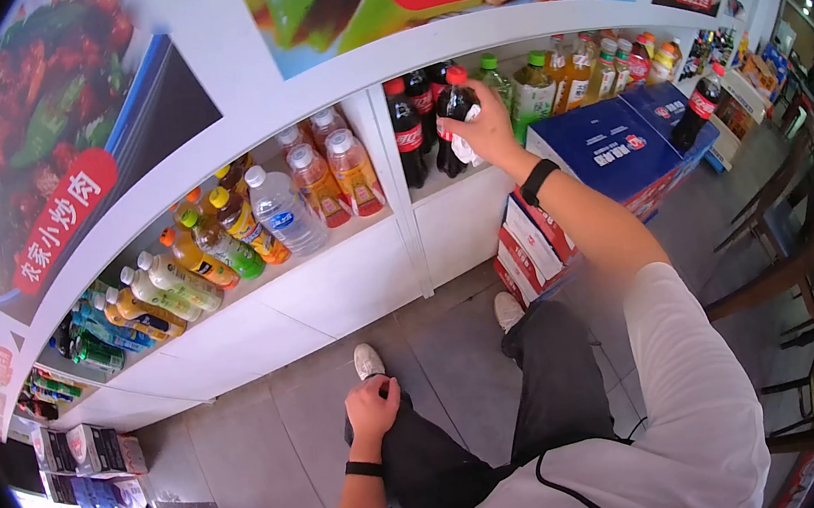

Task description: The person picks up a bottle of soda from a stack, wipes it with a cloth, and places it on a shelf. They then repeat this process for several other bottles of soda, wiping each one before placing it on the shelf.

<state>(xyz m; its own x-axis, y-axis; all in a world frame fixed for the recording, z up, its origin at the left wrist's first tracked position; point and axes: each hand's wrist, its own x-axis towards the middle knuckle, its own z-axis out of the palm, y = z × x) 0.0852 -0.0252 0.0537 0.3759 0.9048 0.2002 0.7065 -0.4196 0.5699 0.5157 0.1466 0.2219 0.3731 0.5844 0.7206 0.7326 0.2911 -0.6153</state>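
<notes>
My right hand (486,133) is at the shelf, its fingers closed around a cola bottle (455,101) with a red cap and dark contents. A crumpled white cloth or tissue (466,150) is pinched in the same hand, against the bottle's side. Right beside it stand another cola bottle (407,133) and a green-capped bottle (533,94). Low over my knee, my left hand (372,408) is loosely curled, touching no bottle; nothing shows in its fingers.
Left of the divider (406,194), several drink bottles line the shelf, including a clear water bottle (286,207). A blue carton (606,146) stands at right with a cola bottle (699,107) on top. Wooden chairs (783,291) stand beyond my right arm. Grey tiles (275,419) cover the floor.
</notes>
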